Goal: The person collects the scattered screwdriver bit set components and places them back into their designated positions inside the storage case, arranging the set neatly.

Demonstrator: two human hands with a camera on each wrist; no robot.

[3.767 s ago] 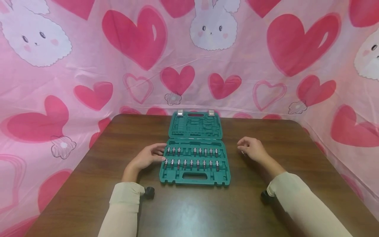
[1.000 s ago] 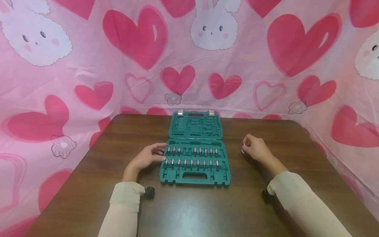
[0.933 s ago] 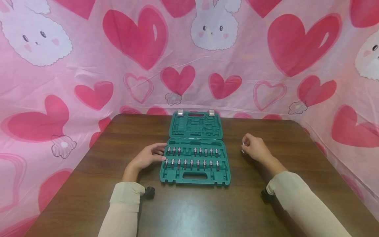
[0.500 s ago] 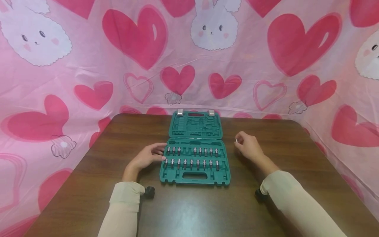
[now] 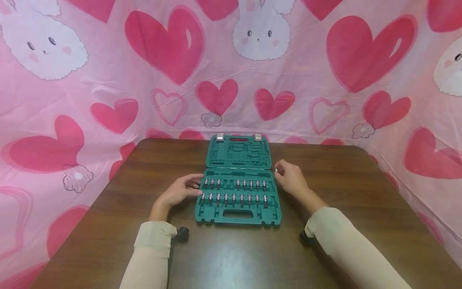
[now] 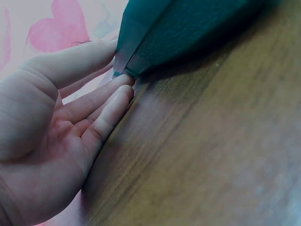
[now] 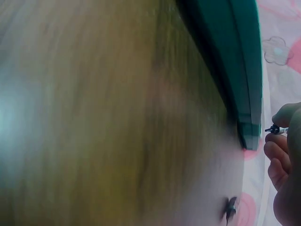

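A green plastic tool case (image 5: 238, 220) lies unfolded on the table, with two rows of silver bit sockets (image 5: 234, 199) in its near half. The upper row has a gap left of its middle. At the case's left side my left hand (image 5: 178, 193) touches the edge with extended fingers; in the left wrist view the fingertips (image 6: 124, 90) meet the case's lower corner. My right hand (image 5: 293, 178) is beside the case's right edge, near the hinge. Between thumb and finger it pinches a small bit socket (image 7: 277, 129), whose dark tip points out; the rest is hidden by the fingers.
The case's lid half (image 5: 238, 163) lies back, with moulded recesses and two silver latches (image 5: 220, 137). Brown wooden table (image 5: 231, 257) surrounds the case. A pink heart-print cloth (image 5: 223, 72) closes off the back and sides. A dark blurred shape (image 7: 229, 209) appears in the right wrist view.
My right hand has picked up the bit socket from the table at right and carried it left to the case's edge. The left hand and the case have stayed put.
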